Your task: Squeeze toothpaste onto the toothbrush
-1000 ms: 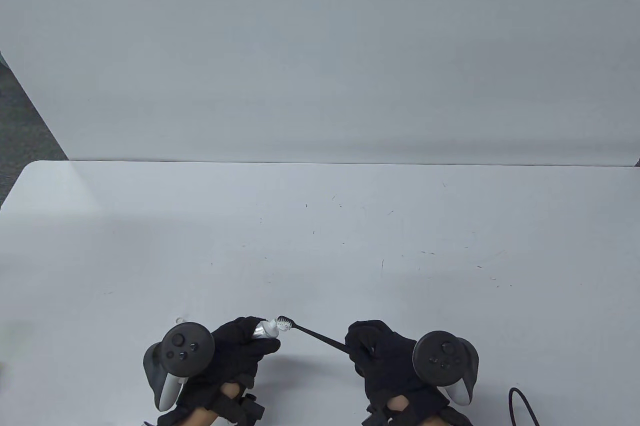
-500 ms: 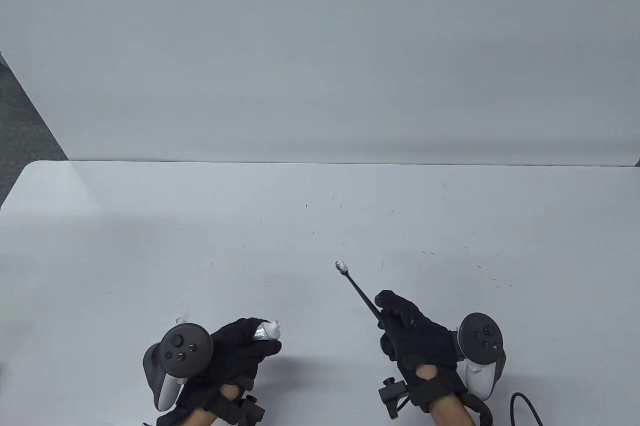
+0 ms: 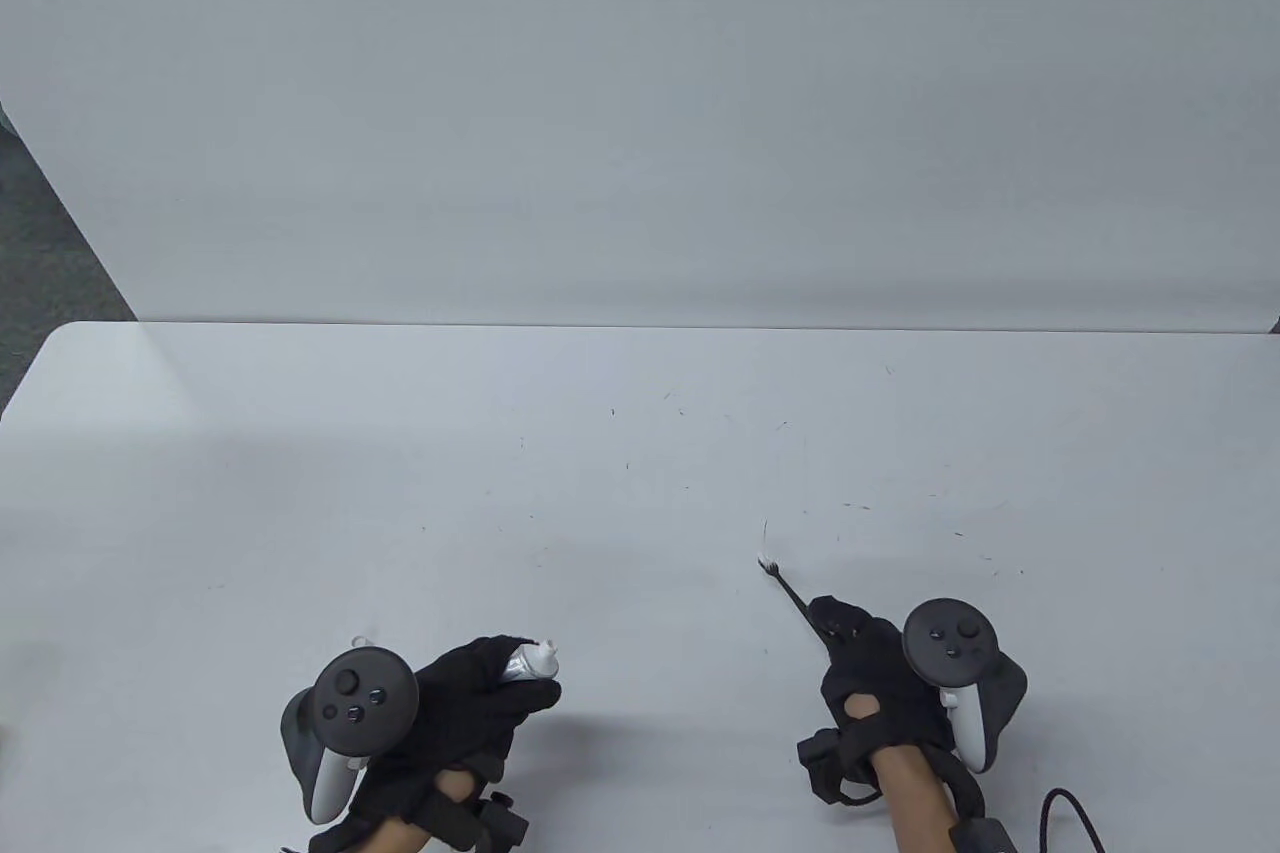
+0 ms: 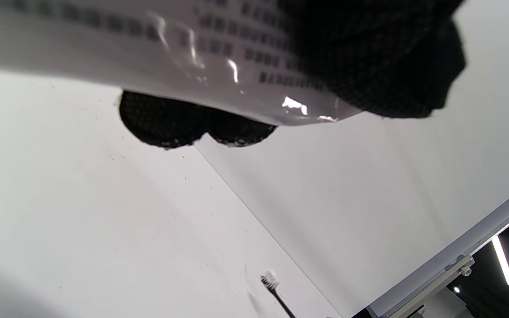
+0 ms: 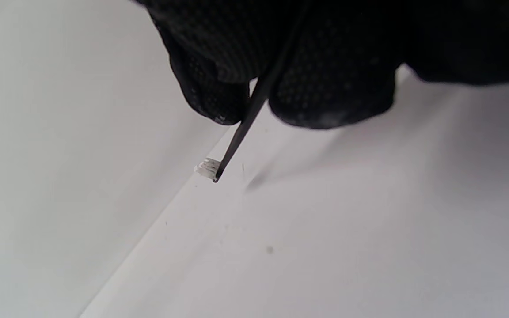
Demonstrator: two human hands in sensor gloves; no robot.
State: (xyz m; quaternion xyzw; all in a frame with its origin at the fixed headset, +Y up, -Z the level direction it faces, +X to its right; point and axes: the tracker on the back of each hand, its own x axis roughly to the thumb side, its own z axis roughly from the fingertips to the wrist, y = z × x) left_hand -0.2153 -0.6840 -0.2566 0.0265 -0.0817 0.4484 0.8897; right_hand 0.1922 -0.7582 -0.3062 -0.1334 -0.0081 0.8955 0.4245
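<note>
Swung well clear of the toothpaste tube [image 3: 530,661] my left hand [image 3: 470,703] grips, the toothbrush [image 3: 790,588] pinched in my right hand [image 3: 870,668] looks loaded, squeezing apparently done.

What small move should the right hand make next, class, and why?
Probably lower the toothbrush onto the table: the right hand holds it well apart from the toothpaste tube in the left hand, bristles whitish, perhaps pasted.
</note>
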